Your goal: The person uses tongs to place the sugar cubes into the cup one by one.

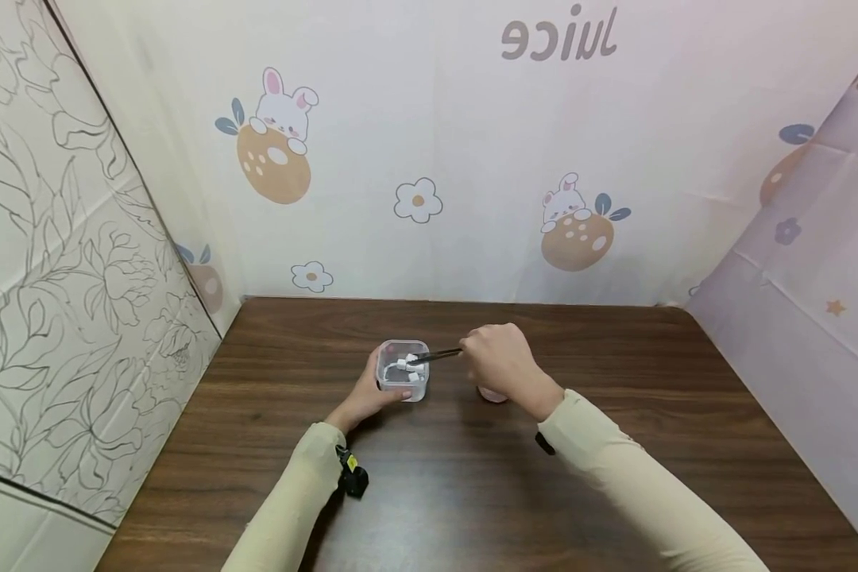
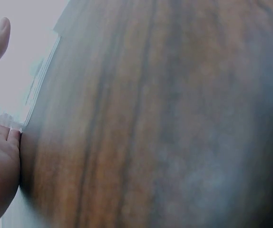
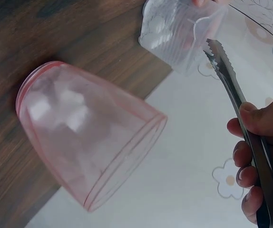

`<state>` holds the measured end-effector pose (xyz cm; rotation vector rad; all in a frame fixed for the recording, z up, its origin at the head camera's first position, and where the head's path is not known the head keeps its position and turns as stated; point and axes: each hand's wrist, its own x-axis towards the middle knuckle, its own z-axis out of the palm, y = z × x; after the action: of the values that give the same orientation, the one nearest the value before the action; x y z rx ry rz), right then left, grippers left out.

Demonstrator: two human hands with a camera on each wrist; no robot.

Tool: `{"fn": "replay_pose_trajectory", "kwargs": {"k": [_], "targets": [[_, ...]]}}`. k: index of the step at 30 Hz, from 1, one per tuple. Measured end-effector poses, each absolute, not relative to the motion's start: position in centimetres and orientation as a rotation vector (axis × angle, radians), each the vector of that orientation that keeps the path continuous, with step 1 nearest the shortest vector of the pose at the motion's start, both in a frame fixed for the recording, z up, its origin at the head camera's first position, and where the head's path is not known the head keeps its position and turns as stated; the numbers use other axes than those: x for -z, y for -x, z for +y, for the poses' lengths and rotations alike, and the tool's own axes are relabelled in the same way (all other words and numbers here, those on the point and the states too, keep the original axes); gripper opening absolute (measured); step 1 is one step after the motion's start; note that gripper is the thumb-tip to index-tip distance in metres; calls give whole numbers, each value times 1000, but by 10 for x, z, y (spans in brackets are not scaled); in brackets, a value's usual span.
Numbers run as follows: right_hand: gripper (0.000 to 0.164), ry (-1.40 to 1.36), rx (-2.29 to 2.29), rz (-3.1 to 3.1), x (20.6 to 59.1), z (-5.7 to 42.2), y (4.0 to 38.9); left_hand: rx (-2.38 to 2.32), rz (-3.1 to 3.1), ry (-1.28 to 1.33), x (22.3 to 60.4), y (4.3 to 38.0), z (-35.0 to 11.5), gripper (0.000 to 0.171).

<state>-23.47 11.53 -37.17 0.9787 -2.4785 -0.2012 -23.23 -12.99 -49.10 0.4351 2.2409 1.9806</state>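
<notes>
My left hand (image 1: 367, 395) grips a clear plastic box (image 1: 419, 388), its thumb along the near side. Several small white pieces (image 1: 413, 377) lie in the box, one with a curved white strand. In my right hand (image 1: 500, 359) are dark metal tongs (image 1: 440, 354), held from the right with their toothed tips over the box's opening. The right wrist view shows the thumb and curled fingers around the tongs (image 3: 231, 78), whose tips stand close together. Below the right hand, mostly hidden by it in the head view, a translucent pink cup (image 3: 98, 137) stands with white pieces inside.
The dark wood table (image 1: 429, 492) reaches back to a wall (image 1: 372, 238) covered in a printed sheet. Another patterned panel (image 1: 79, 278) stands along the left side. Black wrist gear (image 1: 353, 477) hangs at the left sleeve.
</notes>
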Motion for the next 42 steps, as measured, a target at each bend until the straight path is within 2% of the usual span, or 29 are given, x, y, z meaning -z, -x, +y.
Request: {"fn": "replay_pose_trajectory", "kwargs": {"k": [4, 17, 23, 34, 42], "targets": [[12, -976, 131, -2428, 368, 126, 233, -1980, 2240, -432, 491, 233, -129, 97], [28, -873, 92, -2400, 354, 165, 227, -2007, 2204, -448, 490, 233, -130, 97], [20, -828, 88, -2389, 352, 186, 225, -2003, 2200, -446, 490, 233, -130, 97], [21, -761, 101, -2426, 357, 221, 219, -2003, 2184, -446, 490, 231, -130, 96], [30, -739, 110, -2444, 361, 235, 216, -2001, 2192, -437, 490, 232, -130, 96]]}}
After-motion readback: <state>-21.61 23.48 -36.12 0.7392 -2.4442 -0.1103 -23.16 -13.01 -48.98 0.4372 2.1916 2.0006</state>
